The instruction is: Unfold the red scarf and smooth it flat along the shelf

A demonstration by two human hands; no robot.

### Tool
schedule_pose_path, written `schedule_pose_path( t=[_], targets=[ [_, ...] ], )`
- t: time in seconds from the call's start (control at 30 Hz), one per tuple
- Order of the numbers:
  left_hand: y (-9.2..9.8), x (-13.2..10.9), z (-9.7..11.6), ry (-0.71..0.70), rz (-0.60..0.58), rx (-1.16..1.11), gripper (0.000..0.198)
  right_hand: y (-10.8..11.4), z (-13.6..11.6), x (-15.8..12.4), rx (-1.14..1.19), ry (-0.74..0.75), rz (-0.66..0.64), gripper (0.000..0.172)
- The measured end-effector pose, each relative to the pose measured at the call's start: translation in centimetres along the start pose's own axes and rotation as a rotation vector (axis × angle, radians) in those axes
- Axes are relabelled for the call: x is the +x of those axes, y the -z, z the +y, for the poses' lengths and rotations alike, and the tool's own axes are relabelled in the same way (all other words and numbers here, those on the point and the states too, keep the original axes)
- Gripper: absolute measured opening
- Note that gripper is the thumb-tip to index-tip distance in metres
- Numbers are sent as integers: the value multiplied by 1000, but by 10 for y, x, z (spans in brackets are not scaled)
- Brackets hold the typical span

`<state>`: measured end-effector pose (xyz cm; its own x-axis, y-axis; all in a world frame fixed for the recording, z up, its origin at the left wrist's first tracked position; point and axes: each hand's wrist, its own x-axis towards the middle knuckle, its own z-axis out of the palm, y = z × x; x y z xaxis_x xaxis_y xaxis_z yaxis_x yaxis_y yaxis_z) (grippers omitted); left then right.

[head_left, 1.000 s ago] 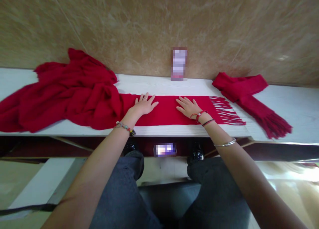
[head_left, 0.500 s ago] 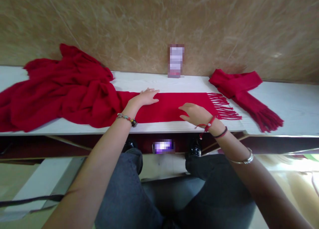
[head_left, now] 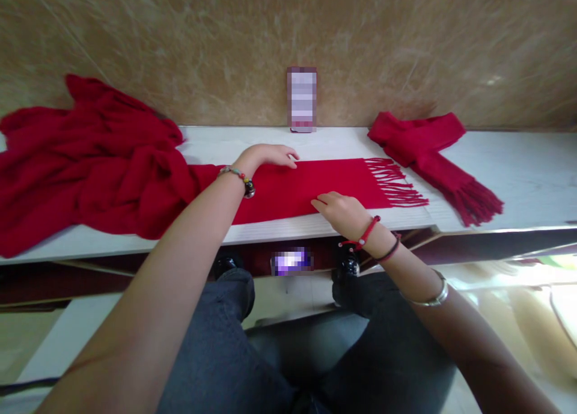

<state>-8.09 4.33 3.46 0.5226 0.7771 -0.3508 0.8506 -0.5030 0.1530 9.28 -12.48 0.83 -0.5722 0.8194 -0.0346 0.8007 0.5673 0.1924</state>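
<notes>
A red scarf (head_left: 324,182) lies flat on a white tabletop (head_left: 523,173), its fringed end (head_left: 396,182) pointing right. Its left part runs into a bunched heap of red cloth (head_left: 90,167). My left hand (head_left: 265,155), a beaded bracelet on the wrist, is at the scarf's far edge with the fingers held together on the cloth. My right hand (head_left: 340,210), with red and black cords on the wrist, is at the scarf's near edge, its fingers curled onto that edge.
A second red scarf (head_left: 428,149) lies folded at the back right, its fringe toward the table's front. A small upright blurred object (head_left: 302,98) leans against the marbled brown wall. My knees in dark jeans are below the table's front edge.
Both hands have left the flat middle of the scarf. The left has slid to the far edge and the right has drawn back to the near edge, fingers curling. The view has shifted right.
</notes>
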Motion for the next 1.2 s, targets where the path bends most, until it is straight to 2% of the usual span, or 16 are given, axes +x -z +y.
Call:
schedule_pose_path(
  t=[0.13, 0.27, 0.5, 0.73, 1.0, 1.2],
  targets=[
    [6, 18, 10, 44, -5, 24, 54, -6, -5, 1, 11, -20, 68, 27],
    [5, 21, 9, 49, 39, -40, 47, -7, -7, -1, 3, -47, 150, 23],
    [-4, 24, 0, 52, 182, -242, 48, 1, -11, -7, 36, -160, 69, 27],
    [-10, 35, 7, 54, 236, -311, 46, -4, -14, -8, 14, -253, 91, 27],
    [-10, 34, 17, 70, 259, -312, 43, -12, -13, -5, -14, -241, 140, 24],
    [-12, 35, 14, 87, 295, -374, 41, -16, -10, -6, -12, -210, 164, 24]
  ],
)
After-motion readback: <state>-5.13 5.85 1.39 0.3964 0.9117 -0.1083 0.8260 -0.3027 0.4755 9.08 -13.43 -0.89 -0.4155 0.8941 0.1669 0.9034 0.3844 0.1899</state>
